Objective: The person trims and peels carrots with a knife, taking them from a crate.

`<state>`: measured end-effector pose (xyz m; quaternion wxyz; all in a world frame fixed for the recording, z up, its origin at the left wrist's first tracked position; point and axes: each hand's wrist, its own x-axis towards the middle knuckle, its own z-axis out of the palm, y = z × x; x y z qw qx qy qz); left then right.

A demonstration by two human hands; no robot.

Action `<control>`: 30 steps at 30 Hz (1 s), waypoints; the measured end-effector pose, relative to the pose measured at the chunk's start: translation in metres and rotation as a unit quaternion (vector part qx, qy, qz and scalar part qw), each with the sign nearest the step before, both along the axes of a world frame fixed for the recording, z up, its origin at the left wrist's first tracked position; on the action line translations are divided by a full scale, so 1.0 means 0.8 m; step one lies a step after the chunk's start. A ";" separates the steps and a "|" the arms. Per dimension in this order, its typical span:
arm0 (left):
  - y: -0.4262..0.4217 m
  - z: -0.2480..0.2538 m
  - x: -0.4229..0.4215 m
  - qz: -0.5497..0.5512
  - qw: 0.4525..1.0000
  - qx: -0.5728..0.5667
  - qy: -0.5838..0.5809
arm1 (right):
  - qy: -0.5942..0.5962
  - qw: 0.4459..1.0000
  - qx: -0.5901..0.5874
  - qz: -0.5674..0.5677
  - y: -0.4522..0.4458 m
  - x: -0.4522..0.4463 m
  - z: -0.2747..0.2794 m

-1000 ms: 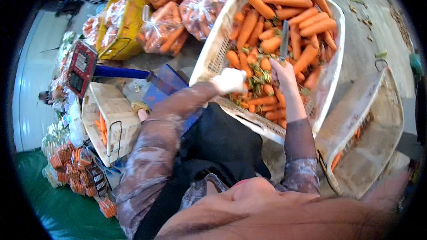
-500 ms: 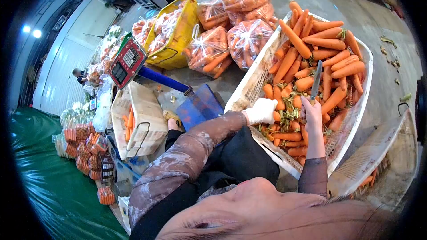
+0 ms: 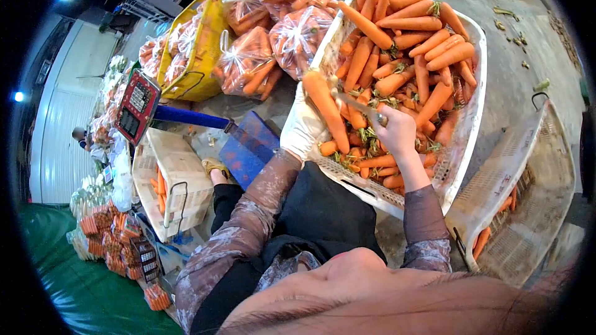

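My left hand (image 3: 302, 126), in a white glove, grips a large carrot (image 3: 327, 111) at the near left edge of the white crate (image 3: 467, 152). The carrot stands tilted, its thick end upward. My bare right hand (image 3: 398, 129) is wrapped around the handle of a knife (image 3: 360, 106). Its blade points left, with the tip close to the held carrot; whether they touch I cannot tell. Many loose carrots (image 3: 428, 56) fill the crate beneath both hands, and green carrot tops (image 3: 365, 147) lie among them near the knife.
Clear bags of carrots (image 3: 302, 40) and a yellow crate (image 3: 205, 49) stand beyond. Left are a red scale display (image 3: 135, 105) with a blue platform (image 3: 251, 152) and a pale crate (image 3: 202, 189). Another crate (image 3: 496, 195) leans at right. Carrot scraps (image 3: 518, 40) lie on the floor.
My left hand has moved up and left and now grips a large carrot. The knife blade has swung from pointing up to pointing left. The whole view has shifted.
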<state>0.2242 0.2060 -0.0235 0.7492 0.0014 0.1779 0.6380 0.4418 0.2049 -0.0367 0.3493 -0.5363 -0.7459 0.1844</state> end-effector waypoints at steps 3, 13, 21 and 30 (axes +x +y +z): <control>-0.025 -0.002 0.021 -0.053 0.986 -0.036 0.156 | -0.096 0.995 0.035 0.015 -0.001 0.005 -0.001; -0.035 0.006 0.044 -0.157 0.823 0.111 0.535 | -0.046 0.998 0.048 0.026 -0.001 0.010 0.006; -0.048 0.027 0.053 -0.079 0.707 0.075 0.699 | -0.141 0.986 -0.071 0.046 0.008 0.009 -0.007; -0.040 0.058 0.018 -0.221 0.962 0.100 0.122 | -0.158 0.943 -0.278 -0.088 0.037 0.036 -0.030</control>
